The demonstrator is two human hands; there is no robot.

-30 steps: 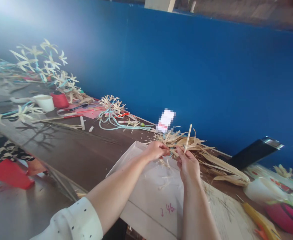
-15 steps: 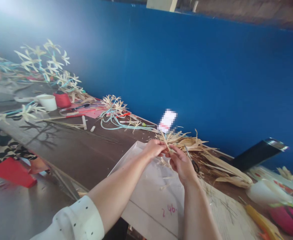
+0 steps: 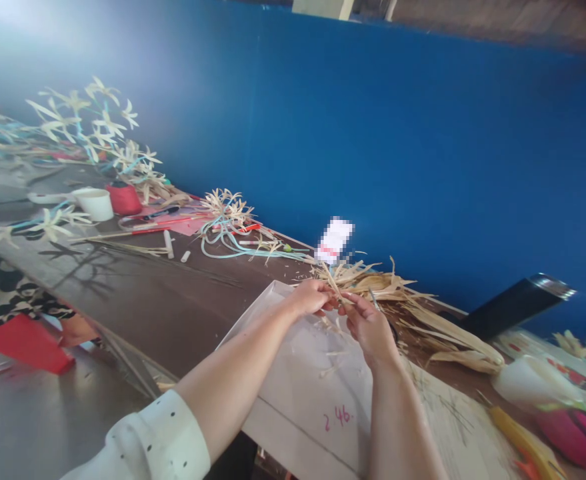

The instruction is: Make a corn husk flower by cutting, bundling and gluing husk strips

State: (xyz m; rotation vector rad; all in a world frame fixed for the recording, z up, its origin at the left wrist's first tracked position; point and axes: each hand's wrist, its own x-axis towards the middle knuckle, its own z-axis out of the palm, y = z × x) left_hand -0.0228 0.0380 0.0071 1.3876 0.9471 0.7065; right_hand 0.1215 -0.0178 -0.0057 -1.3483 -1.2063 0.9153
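From where I stand, both hands meet over the pale tray (image 3: pixel 295 380), which lies toward the near edge of the tabletop (image 3: pixel 183 307). The pale strip (image 3: pixel 333 283) is at the fingertips, slanting up and away above the tray's far end. The right hand (image 3: pixel 360 317) has it by the lower end, its grip closed to a narrow pinch of thumb and forefinger. I take that light hold to be for control, since something so slim would bend in a full fist. The left hand (image 3: pixel 317 297) comes in from the other side, fingers curled close to the strip; I cannot tell whether its grip closes on it or on something finer. Working this near together probably lets one hand steady what the other guides.

Small pale scraps (image 3: pixel 330 367) show on the tray below, so it may serve to catch bits. Just beyond the right hand, toward the tabletop's far edge, the dried husks (image 3: pixel 465 353) sit in easy reach. Something like scissors (image 3: pixel 374 299) shows behind that hand; whether it lies there or is tucked against the palm I cannot say.

Along the same far edge the blue stems (image 3: pixel 233 252) lie with their flower heads (image 3: pixel 227 207) against the wall (image 3: pixel 373 133), perhaps so the petals escape crushing. The dark flask (image 3: pixel 507 310) leans at the right, seemingly kept aside from the work.
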